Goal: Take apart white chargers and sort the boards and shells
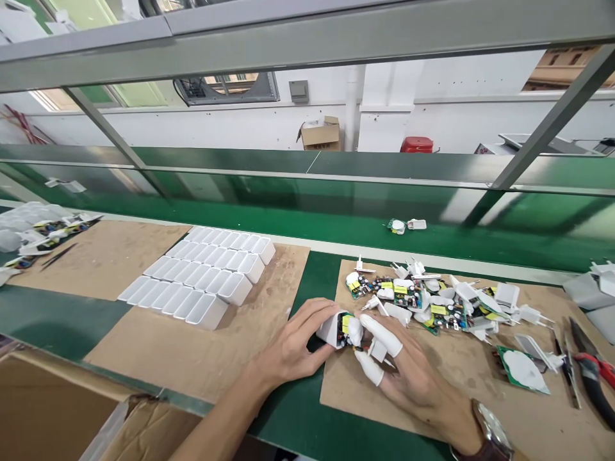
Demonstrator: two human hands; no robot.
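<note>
My left hand [300, 339] is closed around a white plastic housing [328, 331], its open end turned to the right. A circuit board [350, 328] with a yellow-wrapped part and white glue sits at that opening, partly inside. Gripping the board's outer end is my right hand [408, 365], with white finger cots on thumb and finger. A white plug piece [378, 349] hangs beneath those fingers. Beyond my right hand lies a pile of circuit boards with white plug pieces [432, 301]. Left of my hands stand rows of white housings [206, 275], open ends up.
Pliers [592, 368] and tweezers [569, 368] lie at the right, beside a loose glued board [523, 370]. A cardboard box [62, 410] stands at the near left. More boards and housings [38, 230] lie far left. A metal frame [307, 45] crosses above the green bench.
</note>
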